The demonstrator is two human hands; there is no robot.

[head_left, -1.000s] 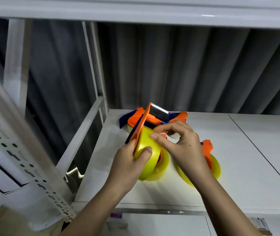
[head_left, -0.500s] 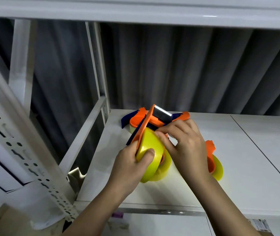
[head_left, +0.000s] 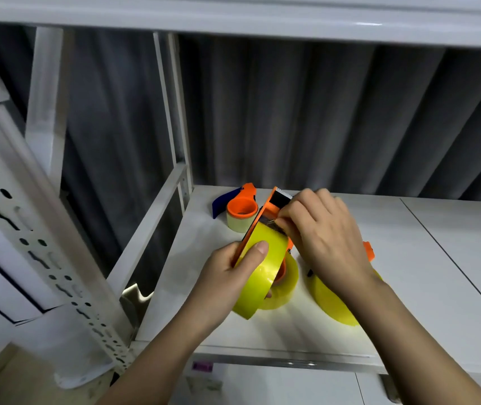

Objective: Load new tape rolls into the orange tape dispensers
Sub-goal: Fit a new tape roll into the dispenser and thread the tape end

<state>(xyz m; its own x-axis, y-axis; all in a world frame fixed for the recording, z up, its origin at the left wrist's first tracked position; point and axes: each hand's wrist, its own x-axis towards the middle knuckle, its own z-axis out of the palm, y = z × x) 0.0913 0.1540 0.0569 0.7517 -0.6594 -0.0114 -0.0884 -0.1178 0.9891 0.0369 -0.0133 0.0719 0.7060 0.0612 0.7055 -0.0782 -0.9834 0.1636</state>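
Observation:
My left hand [head_left: 227, 273] grips a yellow tape roll [head_left: 262, 270] seated in an orange tape dispenser [head_left: 268, 211], thumb across the roll's face. My right hand [head_left: 324, 238] pinches at the tape just below the dispenser's serrated blade, fingers curled. A second yellow roll [head_left: 287, 283] lies on the shelf right behind the held one. A third yellow roll with an orange dispenser [head_left: 332, 302] sits under my right wrist, partly hidden. At the back left stands another orange dispenser with a blue handle [head_left: 240, 210] and a nearly spent pale core.
Everything sits on a white metal shelf [head_left: 408, 258] with a dark curtain behind. A white upright post [head_left: 175, 127] and side rail bound the shelf's left. A slotted white rack post [head_left: 43, 258] leans at the near left. The upper shelf [head_left: 233, 16] runs overhead.
My right hand slid up from the roll's top towards the blade end of the dispenser. The left hand kept its grip, and the view shifted slightly, showing the back-left dispenser more fully.

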